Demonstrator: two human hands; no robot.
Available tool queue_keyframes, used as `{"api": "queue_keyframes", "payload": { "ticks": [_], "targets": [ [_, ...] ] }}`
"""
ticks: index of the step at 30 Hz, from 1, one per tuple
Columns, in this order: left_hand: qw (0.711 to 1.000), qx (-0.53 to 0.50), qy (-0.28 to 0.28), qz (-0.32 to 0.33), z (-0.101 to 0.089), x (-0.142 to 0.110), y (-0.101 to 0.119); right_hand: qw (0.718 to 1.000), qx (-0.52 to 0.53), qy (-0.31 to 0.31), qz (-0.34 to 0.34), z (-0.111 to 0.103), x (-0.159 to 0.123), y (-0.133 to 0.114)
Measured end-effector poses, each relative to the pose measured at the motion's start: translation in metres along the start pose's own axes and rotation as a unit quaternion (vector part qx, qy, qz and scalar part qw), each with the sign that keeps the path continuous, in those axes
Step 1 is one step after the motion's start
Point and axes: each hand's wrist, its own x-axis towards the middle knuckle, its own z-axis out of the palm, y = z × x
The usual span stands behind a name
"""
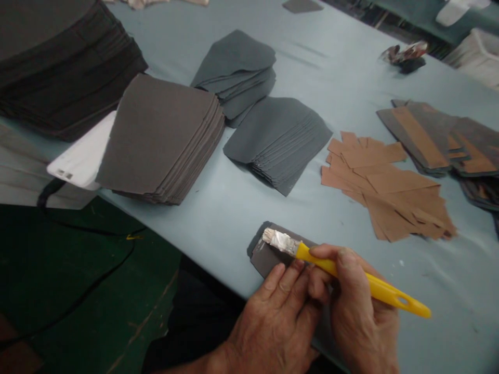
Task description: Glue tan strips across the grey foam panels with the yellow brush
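Note:
My right hand [360, 311] grips a yellow-handled brush [351, 275] whose pale bristles [273, 239] rest on the far end of a small grey piece [263, 257] lying at the near edge of the table. On the near part of that same piece lies my left hand [278, 317], fingers stretched flat and pressing it down. Both hands meet over the piece, which they partly hide.
On the light blue table [351, 67] stand stacks of grey cut pieces [163, 137], [237, 72], [278, 140]. Brown strips [385, 187] lie fanned at the right, with grey-and-brown assembled pieces [440, 137] beyond. A tall dark stack [58, 62] and a white object [83, 156] sit at the left.

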Motion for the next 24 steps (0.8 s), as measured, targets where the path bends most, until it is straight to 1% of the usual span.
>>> {"api": "queue_keyframes", "payload": {
  "ticks": [4, 9, 11, 14, 19, 21, 24],
  "targets": [
    [1.0, -0.004, -0.005, 0.0, 0.0, -0.001, 0.0, 1.0, 0.003, 0.004, -0.012, 0.003, 0.002, -0.004],
    [0.999, -0.044, -0.016, -0.012, -0.001, 0.0, 0.0, 0.999, 0.006, -0.029, 0.041, 0.0, -0.008, -0.004],
    [0.998, -0.058, -0.016, -0.02, -0.001, 0.001, 0.001, 0.998, -0.004, -0.034, 0.048, -0.001, -0.011, -0.004],
    [0.998, -0.05, -0.022, -0.019, -0.001, 0.002, 0.001, 0.999, -0.02, -0.03, 0.014, 0.001, -0.012, -0.003],
    [1.0, 0.002, -0.017, -0.004, -0.001, -0.001, 0.001, 0.998, -0.057, 0.013, -0.038, 0.003, -0.002, -0.003],
    [1.0, 0.016, -0.013, 0.0, 0.0, -0.002, 0.001, 0.995, -0.072, 0.008, -0.065, 0.001, 0.002, -0.002],
    [1.0, 0.008, -0.018, 0.003, 0.001, -0.002, 0.002, 0.992, -0.091, 0.012, -0.084, -0.004, 0.002, -0.002]
  ]
}}
